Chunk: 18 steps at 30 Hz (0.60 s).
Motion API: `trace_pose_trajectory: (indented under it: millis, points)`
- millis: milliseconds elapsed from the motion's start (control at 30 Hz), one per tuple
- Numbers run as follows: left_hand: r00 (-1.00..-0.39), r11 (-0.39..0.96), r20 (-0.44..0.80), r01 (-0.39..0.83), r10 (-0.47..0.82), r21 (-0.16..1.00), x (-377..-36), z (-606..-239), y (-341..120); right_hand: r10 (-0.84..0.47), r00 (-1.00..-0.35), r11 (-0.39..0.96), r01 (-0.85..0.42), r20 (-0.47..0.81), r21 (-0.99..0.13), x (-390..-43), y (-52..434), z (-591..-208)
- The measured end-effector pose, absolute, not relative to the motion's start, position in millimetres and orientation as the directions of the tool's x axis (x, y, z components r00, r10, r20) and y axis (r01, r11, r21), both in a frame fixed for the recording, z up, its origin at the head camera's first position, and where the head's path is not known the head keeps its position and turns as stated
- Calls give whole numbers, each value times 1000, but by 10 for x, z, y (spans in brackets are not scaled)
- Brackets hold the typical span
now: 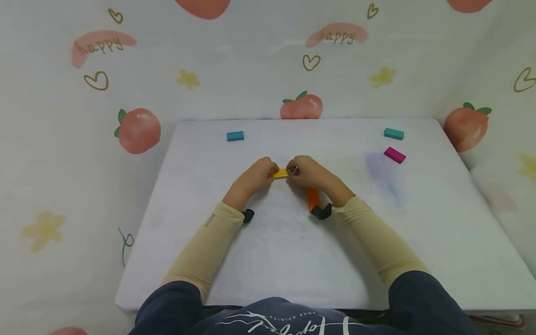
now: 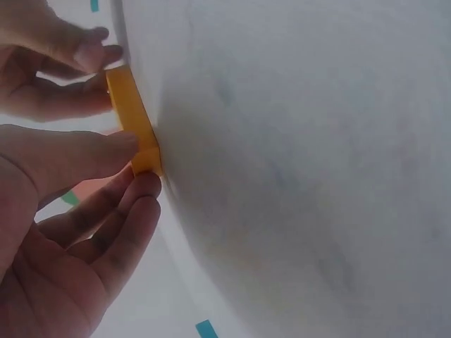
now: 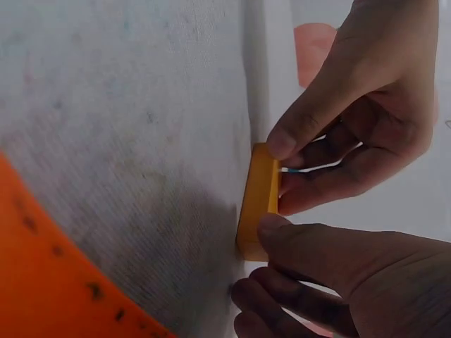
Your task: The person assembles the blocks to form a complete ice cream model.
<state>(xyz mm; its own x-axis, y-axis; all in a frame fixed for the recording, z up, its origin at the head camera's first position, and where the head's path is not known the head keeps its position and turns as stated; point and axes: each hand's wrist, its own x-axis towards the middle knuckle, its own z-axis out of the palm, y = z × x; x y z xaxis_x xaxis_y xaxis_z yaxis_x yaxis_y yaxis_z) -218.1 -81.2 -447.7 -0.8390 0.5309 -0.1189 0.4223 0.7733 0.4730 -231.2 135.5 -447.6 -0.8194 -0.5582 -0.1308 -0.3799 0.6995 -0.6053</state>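
A yellow block (image 1: 280,174) lies between both hands near the middle of the table. At its left end, my left hand (image 1: 260,176) pinches it between thumb and fingers; the left wrist view shows the thumb (image 2: 116,151) on top and fingertips against the end. My right hand (image 1: 309,172) holds the other end, with its thumb (image 3: 278,229) pressed on the block in the right wrist view. Just below the right hand, partly covered by the wrist, is an orange piece (image 1: 313,199); it looms dark-specked at the lower left of the right wrist view.
A blue block (image 1: 235,136) sits toward the back left of the white table (image 1: 268,260). At the back right are a teal block (image 1: 394,134) and a magenta block (image 1: 395,155). A patterned cloth (image 1: 247,70) rises behind the table's far edge.
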Motion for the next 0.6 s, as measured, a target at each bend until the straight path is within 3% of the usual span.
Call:
trace_pose_trajectory:
  millis: [600]
  points:
    - [-860, 778, -134, 367, 493, 511, -2196, -4433, -739, -588, -805, 672, -428, -83, -605, -2436, 1361, -4534]
